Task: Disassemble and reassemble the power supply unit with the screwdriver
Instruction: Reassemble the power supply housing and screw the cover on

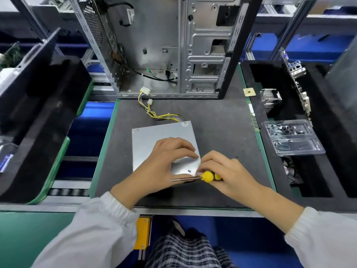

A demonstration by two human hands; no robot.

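Head view of a workstation: the power supply unit [154, 138], a flat grey metal box, is lying on the dark mat [222, 122] near the middle of the bench, its bundle of yellow and dark wires [164, 115] trailing away from its far edge toward two white connectors [145, 91] lying by the foot of the open computer case [173, 45]; the case is standing upright at the far side of the mat, its interior facing the viewer. The left hand [164, 163] is resting on the top panel of the unit, fingers extended and pressing flat near the right edge, thumb reaching along the near edge; the right hand [226, 175] is gripping the screwdriver [201, 177], fingers curled round its yellow handle, while the metal shaft is lying roughly level and pointing left across the near right corner of the unit; the fingertips of the right hand are also touching that corner, though whether they are pinching anything small there cannot be told. A single loose screw [189, 171] is lying on the panel just beside the shaft. To the right, a clear plastic tray [293, 140] holding small dark fasteners is sitting on black foam [328, 180]; a circuit board [298, 82] is standing on edge behind it; white sleeves [100, 229] are covering both forearms.
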